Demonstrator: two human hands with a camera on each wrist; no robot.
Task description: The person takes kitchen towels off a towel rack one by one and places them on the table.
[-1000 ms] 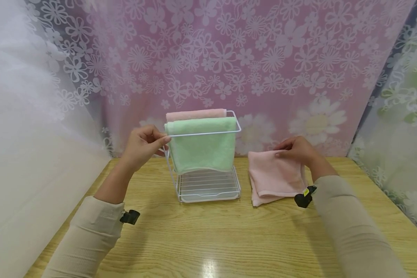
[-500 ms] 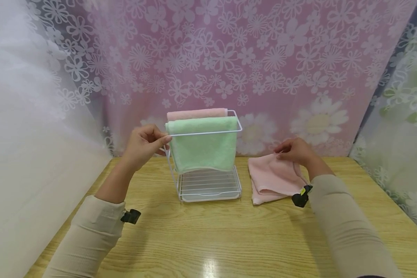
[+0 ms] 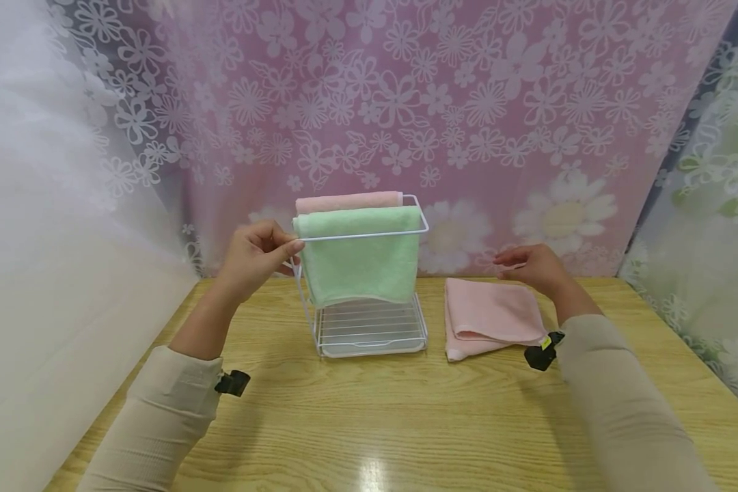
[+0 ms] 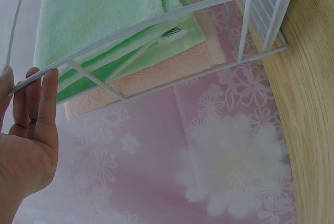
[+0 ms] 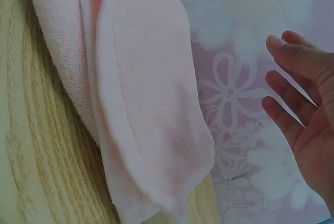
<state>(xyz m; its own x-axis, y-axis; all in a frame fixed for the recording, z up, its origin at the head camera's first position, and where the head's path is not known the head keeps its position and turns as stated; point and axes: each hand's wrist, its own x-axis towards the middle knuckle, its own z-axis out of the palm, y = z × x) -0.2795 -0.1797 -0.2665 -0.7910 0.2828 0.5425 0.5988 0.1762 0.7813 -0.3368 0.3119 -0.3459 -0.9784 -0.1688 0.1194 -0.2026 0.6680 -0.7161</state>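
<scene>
A white wire rack [image 3: 369, 336] stands mid-table, with a green towel [image 3: 359, 263] draped over its front rail and a pink towel [image 3: 347, 201] over the back rail. My left hand [image 3: 283, 247] pinches the front rail at its left corner; in the left wrist view the fingertips [image 4: 49, 80] lie against the wire [image 4: 156, 20] beside the green towel [image 4: 99, 10]. A folded pink towel [image 3: 488, 314] lies flat to the right of the rack. My right hand [image 3: 516, 263] hovers open over its far edge, fingers [image 5: 292, 59] spread and apart from the cloth [image 5: 146, 93].
The wooden table [image 3: 369, 417] runs to a floral pink curtain [image 3: 406, 102] at the back, a white curtain [image 3: 31, 205] on the left and a green-flowered curtain [image 3: 713, 171] on the right. Black clips [image 3: 232, 383] sit on both sleeves.
My right hand has let go of the folded pink towel and lifted off it; the towel's raised corner has dropped flat. The left hand and rack have stayed put.
</scene>
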